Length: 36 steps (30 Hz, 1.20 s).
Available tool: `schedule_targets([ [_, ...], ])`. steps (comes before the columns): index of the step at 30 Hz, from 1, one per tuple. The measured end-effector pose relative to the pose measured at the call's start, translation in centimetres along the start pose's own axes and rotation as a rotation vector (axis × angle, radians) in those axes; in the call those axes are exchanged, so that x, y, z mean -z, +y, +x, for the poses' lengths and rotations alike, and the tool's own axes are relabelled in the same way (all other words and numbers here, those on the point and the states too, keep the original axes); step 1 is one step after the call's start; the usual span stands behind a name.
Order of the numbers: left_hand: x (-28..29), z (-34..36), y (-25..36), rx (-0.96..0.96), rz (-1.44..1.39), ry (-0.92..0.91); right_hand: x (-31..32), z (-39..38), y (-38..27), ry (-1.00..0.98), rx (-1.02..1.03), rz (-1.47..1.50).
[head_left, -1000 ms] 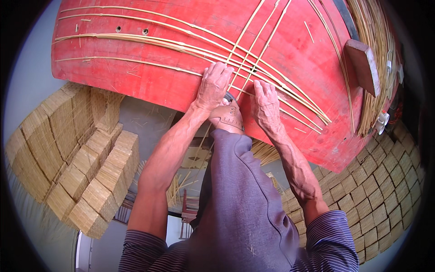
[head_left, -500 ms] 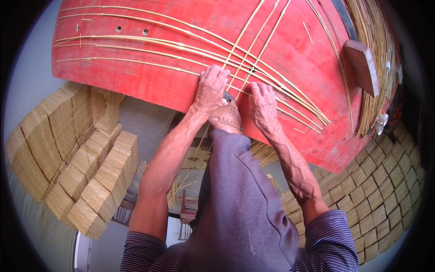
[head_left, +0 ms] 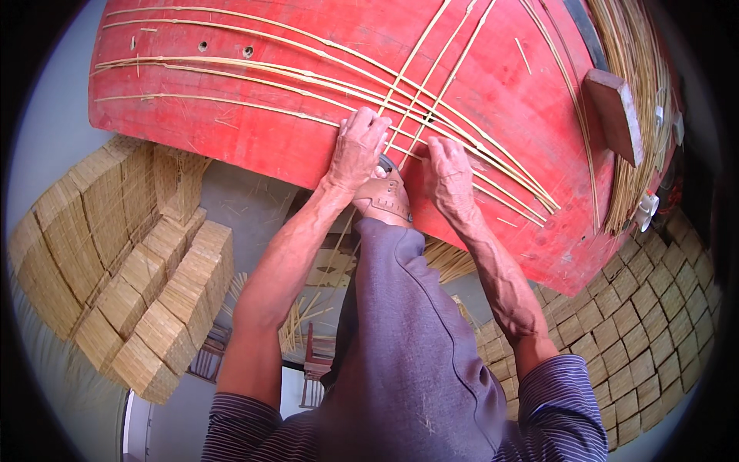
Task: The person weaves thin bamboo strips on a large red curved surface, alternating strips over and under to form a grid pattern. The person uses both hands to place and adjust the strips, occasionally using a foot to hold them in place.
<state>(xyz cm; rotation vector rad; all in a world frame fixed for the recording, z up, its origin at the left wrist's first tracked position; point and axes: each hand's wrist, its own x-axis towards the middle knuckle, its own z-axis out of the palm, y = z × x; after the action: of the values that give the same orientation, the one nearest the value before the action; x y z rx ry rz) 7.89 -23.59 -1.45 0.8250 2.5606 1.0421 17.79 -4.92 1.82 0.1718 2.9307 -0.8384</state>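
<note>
Thin pale bamboo strips [head_left: 523, 182] lie crossed in a loose lattice on a red board [head_left: 539, 115]. My left hand [head_left: 356, 154] rests at the lower part of the crossing, its bent fingers pressed together on a strip. To the right of it, my right hand [head_left: 450, 181] has curled fingers at the strips' near side; its fingertips partly hide what they grip. Between both hands, my sandalled foot [head_left: 381, 196] is up on the board's near edge at the lattice, below a dark trousered leg [head_left: 408, 323].
A reddish block [head_left: 612, 115] lies beside a long bundle of strips [head_left: 631, 46] at the board's right. Stacked woven straw-coloured blocks [head_left: 154, 316] stand lower left, with more squares [head_left: 647, 339] lower right. A small stool [head_left: 319, 354] and loose strips show below.
My right fingers have bent further and shifted slightly left. My left hand has moved only a little. One of the long strips on the left has separated slightly from its neighbours.
</note>
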Motion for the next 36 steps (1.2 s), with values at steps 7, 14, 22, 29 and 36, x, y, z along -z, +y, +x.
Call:
schedule_targets([
  [7, 1.8, 2.6, -0.4, 0.000, 0.104, 0.140, 0.8, 2.4, 1.4, 0.046, 0.002, -0.091],
  [14, 1.3, 3.1, -1.5, -0.072, 0.126, 0.159, 0.4, 2.4, 1.6, 0.056, 0.007, -0.065],
  [22, 1.3, 3.3, -1.5, -0.077, 0.098, 0.154, 0.3, 2.4, 1.8, 0.015, 0.001, -0.082],
  [29, 2.9, 4.8, -0.4, -0.036, 0.135, 0.059, 1.8, 3.5, 2.5, 0.027, 0.007, -0.056],
  [36, 3.9, 12.9, -3.6, -0.176, 0.275, -0.125, 4.5, 8.5, 7.1, -0.187, 0.067, -0.177],
])
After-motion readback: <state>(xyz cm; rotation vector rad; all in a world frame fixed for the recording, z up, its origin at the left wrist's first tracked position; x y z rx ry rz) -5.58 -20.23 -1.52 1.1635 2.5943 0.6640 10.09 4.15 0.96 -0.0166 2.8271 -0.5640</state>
